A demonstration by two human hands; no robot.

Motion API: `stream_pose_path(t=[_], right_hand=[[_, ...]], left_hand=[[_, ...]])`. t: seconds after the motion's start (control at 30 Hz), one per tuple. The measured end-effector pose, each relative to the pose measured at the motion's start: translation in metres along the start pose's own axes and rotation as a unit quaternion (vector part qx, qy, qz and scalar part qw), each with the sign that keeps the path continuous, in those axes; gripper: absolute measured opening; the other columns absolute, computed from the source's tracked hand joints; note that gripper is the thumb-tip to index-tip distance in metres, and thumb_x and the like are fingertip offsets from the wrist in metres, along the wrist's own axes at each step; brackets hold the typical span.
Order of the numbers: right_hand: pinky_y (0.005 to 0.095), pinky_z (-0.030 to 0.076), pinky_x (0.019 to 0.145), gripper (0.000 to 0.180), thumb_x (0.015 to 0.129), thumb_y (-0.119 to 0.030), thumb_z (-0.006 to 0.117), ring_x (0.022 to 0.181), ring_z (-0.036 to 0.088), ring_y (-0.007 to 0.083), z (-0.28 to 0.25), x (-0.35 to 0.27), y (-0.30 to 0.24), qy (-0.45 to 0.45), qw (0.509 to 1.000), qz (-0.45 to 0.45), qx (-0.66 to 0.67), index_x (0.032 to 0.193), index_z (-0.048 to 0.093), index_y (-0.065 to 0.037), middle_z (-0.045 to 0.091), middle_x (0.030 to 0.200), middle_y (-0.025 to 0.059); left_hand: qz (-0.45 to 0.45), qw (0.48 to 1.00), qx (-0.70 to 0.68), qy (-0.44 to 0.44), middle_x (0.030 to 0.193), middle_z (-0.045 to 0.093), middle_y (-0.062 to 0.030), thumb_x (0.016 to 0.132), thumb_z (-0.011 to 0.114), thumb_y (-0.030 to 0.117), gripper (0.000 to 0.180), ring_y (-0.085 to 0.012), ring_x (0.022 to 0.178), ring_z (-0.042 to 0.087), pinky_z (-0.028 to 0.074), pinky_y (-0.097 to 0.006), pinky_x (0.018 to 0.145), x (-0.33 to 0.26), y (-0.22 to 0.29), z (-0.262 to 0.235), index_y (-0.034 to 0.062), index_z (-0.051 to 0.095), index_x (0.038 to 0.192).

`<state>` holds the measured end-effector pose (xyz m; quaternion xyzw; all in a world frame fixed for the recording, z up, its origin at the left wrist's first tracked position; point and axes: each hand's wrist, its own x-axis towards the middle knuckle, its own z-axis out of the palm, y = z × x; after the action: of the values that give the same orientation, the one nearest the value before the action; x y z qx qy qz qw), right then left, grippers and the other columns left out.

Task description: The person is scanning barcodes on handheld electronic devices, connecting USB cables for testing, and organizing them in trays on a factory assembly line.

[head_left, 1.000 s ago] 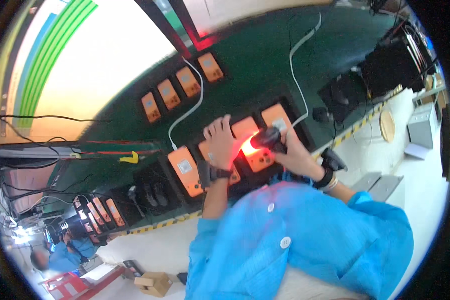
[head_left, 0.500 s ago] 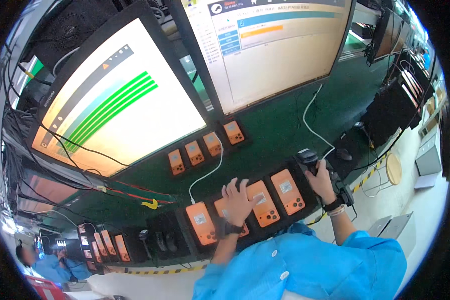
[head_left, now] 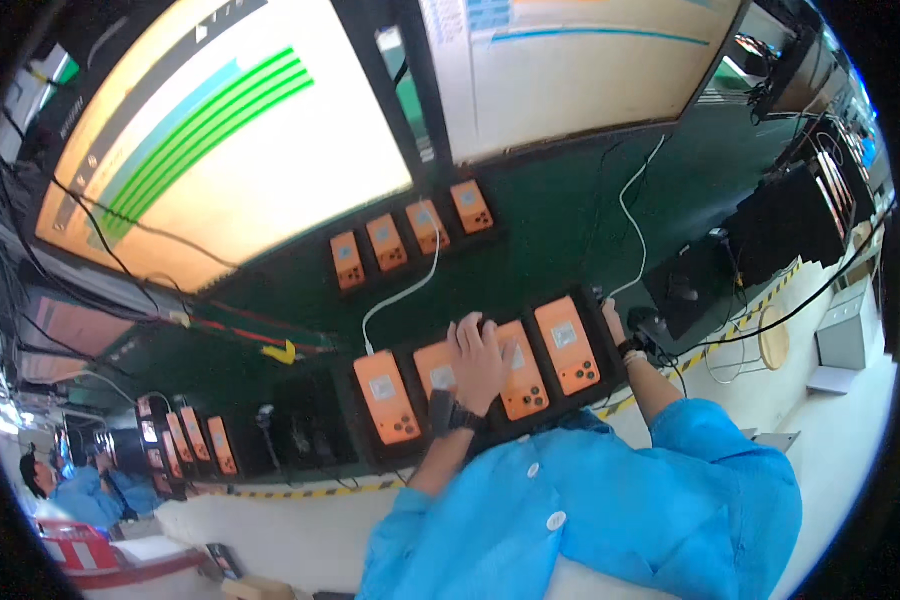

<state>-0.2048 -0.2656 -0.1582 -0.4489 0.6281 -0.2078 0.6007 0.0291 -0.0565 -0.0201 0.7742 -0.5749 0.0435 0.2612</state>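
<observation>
Far to the left of the left hand, a co-worker in blue (head_left: 85, 497) is seen, close to a red chair (head_left: 75, 548). Nearer, but still well left of this hand, several orange phones (head_left: 222, 445) stand in a small group, and then comes a yellow piece (head_left: 283, 353) on the green counter (head_left: 540, 245). Beyond the left hand, toward the far left, a monitor (head_left: 310, 130) shows green bars. Before it, also farther out than the hand, four orange phones (head_left: 386, 242) make a slanting row.

Just left of the left hand lies the first phone (head_left: 378, 402) of the front row, its back upward, with a white cable (head_left: 400, 295) reaching its far edge. The second phone (head_left: 431, 360) is partly hidden under the left hand (head_left: 478, 365), whose fingers are a little apart, palm downward, closed around nothing; whether it presses or only hovers, one cannot tell. Its thumb side comes over the third phone (head_left: 525, 388), and the fourth phone (head_left: 567, 348) is farther right, between both hands. These four lie on a dark tray (head_left: 598, 347).

The right hand (head_left: 613, 318) is just beside the tray, near the end of another white cable (head_left: 627, 215); it is too small to tell whether its fingers hold something. Right of this hand are a dark mouse (head_left: 681, 289) and, well apart, a round stool (head_left: 773, 337).
</observation>
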Motion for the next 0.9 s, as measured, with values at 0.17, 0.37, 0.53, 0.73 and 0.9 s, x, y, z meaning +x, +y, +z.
stream_pose_path(t=[0.17, 0.37, 0.53, 0.73, 0.9], right_hand=[[0.0460, 0.046, 0.081, 0.047, 0.098, -0.039, 0.037, 0.089, 0.061, 0.0433, -0.048, 0.043, 0.050, 0.012, 0.986, -0.128, -0.104, 0.101, 0.048, 0.007, 0.061, 0.089, 0.0290], [0.0404, 0.046, 0.081, 0.023, 0.095, -0.017, 0.053, 0.087, 0.058, 0.0382, -0.036, -0.046, -0.078, 0.077, 0.934, -0.289, -0.193, 0.107, 0.051, 0.003, 0.059, 0.092, 0.0230], [0.0376, 0.046, 0.087, 0.025, 0.096, -0.018, 0.053, 0.091, 0.059, 0.0324, 0.009, -0.134, -0.166, -0.061, 0.847, -0.452, -0.274, 0.111, 0.063, 0.000, 0.062, 0.101, 0.0173], [0.0269, 0.045, 0.077, 0.023, 0.096, -0.018, 0.057, 0.090, 0.057, 0.0140, 0.054, -0.190, -0.208, -0.313, 0.840, -0.379, -0.230, 0.102, 0.068, 0.002, 0.062, 0.094, 0.0076], [0.0260, 0.044, 0.065, 0.019, 0.085, -0.014, 0.071, 0.073, 0.058, 0.0084, 0.078, -0.214, -0.217, -0.330, 0.866, -0.293, -0.235, 0.086, 0.068, 0.004, 0.064, 0.085, 0.0039]], left_hand=[[0.038, 0.998, -0.012, 0.041, 0.126, 0.045, -0.0203, 0.086, 0.065, 0.029, 0.034, -0.0390, 0.119, 0.042, 0.030, -0.056, 0.107, 0.011, 0.002, -0.001, 0.0013, 0.058, 0.104], [0.018, 0.998, -0.050, 0.019, 0.126, 0.045, -0.0204, 0.086, 0.065, 0.028, 0.032, -0.0397, 0.118, 0.042, 0.028, -0.055, 0.106, 0.009, -0.010, 0.000, 0.0003, 0.059, 0.100], [0.010, 0.992, -0.125, 0.024, 0.123, 0.051, -0.0182, 0.084, 0.069, 0.028, 0.033, -0.0364, 0.116, 0.046, 0.035, -0.051, 0.102, 0.015, -0.009, -0.011, -0.0002, 0.059, 0.098], [-0.107, 0.897, -0.412, -0.120, 0.100, 0.066, -0.0136, 0.087, 0.069, 0.021, 0.029, -0.0235, 0.093, 0.063, 0.049, -0.035, 0.082, 0.003, 0.011, -0.049, -0.0007, 0.062, 0.105], [-0.094, 0.886, -0.441, -0.106, 0.091, 0.068, -0.0143, 0.086, 0.071, 0.022, 0.030, -0.0227, 0.081, 0.065, 0.050, -0.033, 0.072, -0.007, 0.019, -0.051, 0.0001, 0.063, 0.105]])
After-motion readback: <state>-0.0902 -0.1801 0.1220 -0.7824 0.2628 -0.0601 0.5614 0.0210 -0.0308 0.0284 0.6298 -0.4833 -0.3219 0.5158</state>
